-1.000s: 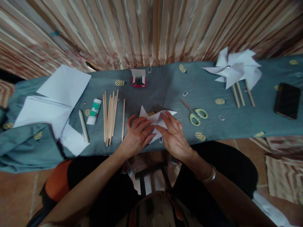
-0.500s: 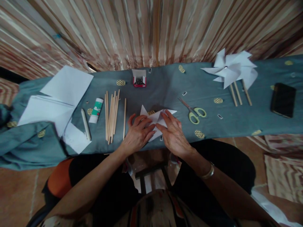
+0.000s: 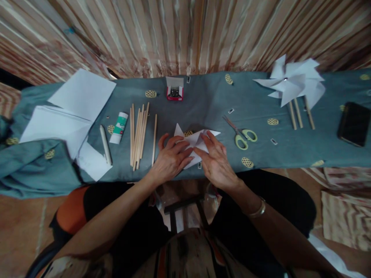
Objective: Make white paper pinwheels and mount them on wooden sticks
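A white paper pinwheel [image 3: 199, 139], partly folded, lies on the cloth at the table's near side, its pointed corners sticking out. My left hand [image 3: 172, 159] holds its left side down, fingers curled over the paper. From the right, my right hand [image 3: 216, 161] grips the folded part, with the thumb near the centre and the fingers on the far fold. Both hands hide much of the sheet. Just left of my left hand lies a single wooden stick [image 3: 154, 139]. Green-handled scissors [image 3: 240, 135] rest to the right of my right hand.
Several wooden sticks [image 3: 139, 137], a glue stick [image 3: 119, 128], a white pen [image 3: 106, 145] and paper sheets [image 3: 84, 94] lie left. An open red box [image 3: 174, 93] of small dark pieces stands behind. Finished pinwheels [image 3: 292, 83] and a black phone [image 3: 354, 123] lie right.
The view has shifted slightly, so the table's things appear a little higher or farther right. Both hands stay on the paper pinwheel, with only slight finger movement.
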Demonstrator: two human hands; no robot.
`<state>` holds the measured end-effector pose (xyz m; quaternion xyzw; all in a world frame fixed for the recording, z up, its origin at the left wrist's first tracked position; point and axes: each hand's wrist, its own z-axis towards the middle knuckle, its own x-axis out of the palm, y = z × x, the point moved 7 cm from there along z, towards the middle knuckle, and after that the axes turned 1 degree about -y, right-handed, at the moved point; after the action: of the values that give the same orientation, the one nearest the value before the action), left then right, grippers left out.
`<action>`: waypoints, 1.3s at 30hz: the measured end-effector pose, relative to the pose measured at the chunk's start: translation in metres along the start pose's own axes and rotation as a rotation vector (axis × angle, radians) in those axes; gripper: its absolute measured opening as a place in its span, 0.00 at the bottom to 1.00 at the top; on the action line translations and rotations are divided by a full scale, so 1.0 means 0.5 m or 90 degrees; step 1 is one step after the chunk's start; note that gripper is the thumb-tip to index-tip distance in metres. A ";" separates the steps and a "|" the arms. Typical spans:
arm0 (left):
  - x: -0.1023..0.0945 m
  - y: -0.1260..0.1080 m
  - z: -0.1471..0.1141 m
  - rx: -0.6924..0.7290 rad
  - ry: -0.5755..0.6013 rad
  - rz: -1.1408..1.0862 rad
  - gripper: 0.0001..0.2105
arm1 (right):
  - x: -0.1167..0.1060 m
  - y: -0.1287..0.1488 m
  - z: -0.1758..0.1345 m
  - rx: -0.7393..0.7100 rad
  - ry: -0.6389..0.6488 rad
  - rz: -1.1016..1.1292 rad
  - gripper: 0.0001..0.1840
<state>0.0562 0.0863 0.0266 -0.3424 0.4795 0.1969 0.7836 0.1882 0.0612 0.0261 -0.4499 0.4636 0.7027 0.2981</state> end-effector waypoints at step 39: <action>-0.055 0.040 -0.004 -0.072 -0.074 -0.042 0.15 | 0.002 0.006 0.015 -0.017 -0.005 -0.016 0.17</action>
<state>0.0297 0.0992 0.0435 -0.3900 0.4098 0.2176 0.7954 0.1827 0.0670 0.0275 -0.4572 0.4473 0.7067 0.3026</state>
